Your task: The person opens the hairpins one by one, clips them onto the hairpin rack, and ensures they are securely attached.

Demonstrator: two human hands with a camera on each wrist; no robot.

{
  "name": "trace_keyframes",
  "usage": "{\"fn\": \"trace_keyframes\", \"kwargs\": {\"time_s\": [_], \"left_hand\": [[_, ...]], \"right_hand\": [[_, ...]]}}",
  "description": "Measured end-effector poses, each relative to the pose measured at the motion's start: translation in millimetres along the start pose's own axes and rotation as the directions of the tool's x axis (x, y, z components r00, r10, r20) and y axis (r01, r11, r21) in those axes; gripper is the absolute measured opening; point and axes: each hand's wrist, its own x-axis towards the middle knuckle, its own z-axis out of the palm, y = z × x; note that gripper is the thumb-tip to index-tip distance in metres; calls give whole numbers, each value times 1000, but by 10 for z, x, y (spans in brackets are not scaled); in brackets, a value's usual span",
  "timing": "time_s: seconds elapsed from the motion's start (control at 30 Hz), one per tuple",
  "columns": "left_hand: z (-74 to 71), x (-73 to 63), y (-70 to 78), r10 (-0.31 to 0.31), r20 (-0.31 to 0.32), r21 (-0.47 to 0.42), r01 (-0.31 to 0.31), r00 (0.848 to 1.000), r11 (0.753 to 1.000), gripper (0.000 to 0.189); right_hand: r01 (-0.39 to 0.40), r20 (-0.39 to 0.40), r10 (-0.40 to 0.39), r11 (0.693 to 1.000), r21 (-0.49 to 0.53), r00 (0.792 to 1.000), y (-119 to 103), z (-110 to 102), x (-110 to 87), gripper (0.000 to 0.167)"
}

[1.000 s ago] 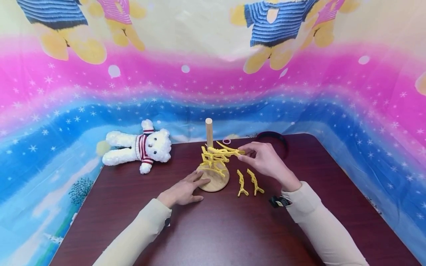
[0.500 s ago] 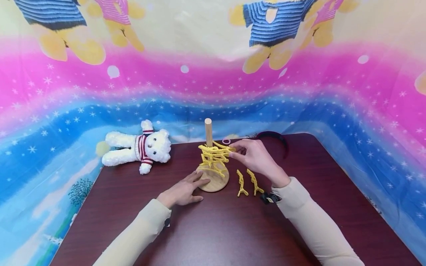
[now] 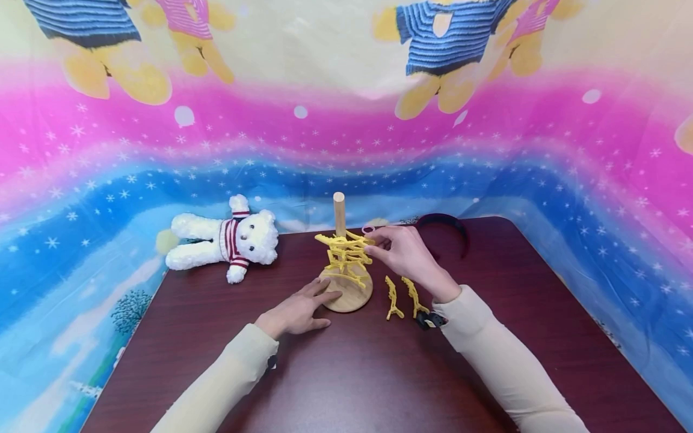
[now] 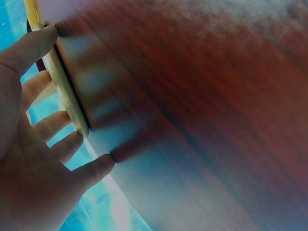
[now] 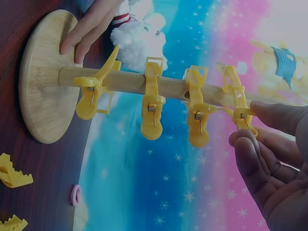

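Observation:
A wooden post [image 3: 339, 218] stands upright on a round wooden base [image 3: 354, 302]. Several yellow alligator hair clips sit along it, among them a middle clip [image 5: 153, 103] and the lowest clip [image 5: 91, 94]. My right hand [image 3: 407, 252] pinches the handle end of the topmost hair clip [image 5: 237, 91] between thumb and fingers; its arms lie across the post. My left hand [image 3: 295, 311] rests with fingers spread at the base's near left edge, some fingertips on it, the thumb on the table. Two more clips, a left one [image 3: 392, 299] and a right one [image 3: 412, 296], lie right of the base.
A white teddy bear [image 3: 233, 240] in a striped top lies at the back left of the dark red table [image 3: 346, 373]. Behind the right hand lies a dark headband [image 3: 460, 231]. A small pink ring [image 5: 75, 195] is near the table's back edge. Printed cloth surrounds the table.
My right hand has moved left with the hair clip, bringing it from the post's right side to across the post. My left hand has stayed on the base.

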Motion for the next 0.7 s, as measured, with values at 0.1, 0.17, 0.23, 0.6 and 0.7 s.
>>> {"fn": "trace_keyframes", "kwargs": {"time_s": [0.1, 0.17, 0.23, 0.6, 0.7], "left_hand": [[4, 2, -2, 0, 1, 5, 0, 1000, 1000, 66], [5, 3, -2, -2, 2, 5, 2, 1000, 1000, 66], [4, 3, -3, -6, 4, 2, 6, 1000, 1000, 65], [-3, -6, -2, -1, 4, -12, 1, 1000, 1000, 65], [4, -3, -8, -1, 8, -8, 1, 1000, 1000, 65]], "right_hand": [[3, -2, -3, 1000, 0, 1000, -6, 14, 12, 25], [-3, -3, 3, 1000, 3, 1000, -7, 20, 17, 25], [-12, -5, 12, 1000, 7, 1000, -2, 25, 22, 25], [-58, -8, 58, 997, 53, 998, 55, 42, 36, 28], [-69, -10, 70, 995, 68, 998, 60, 34, 34, 29]]}}
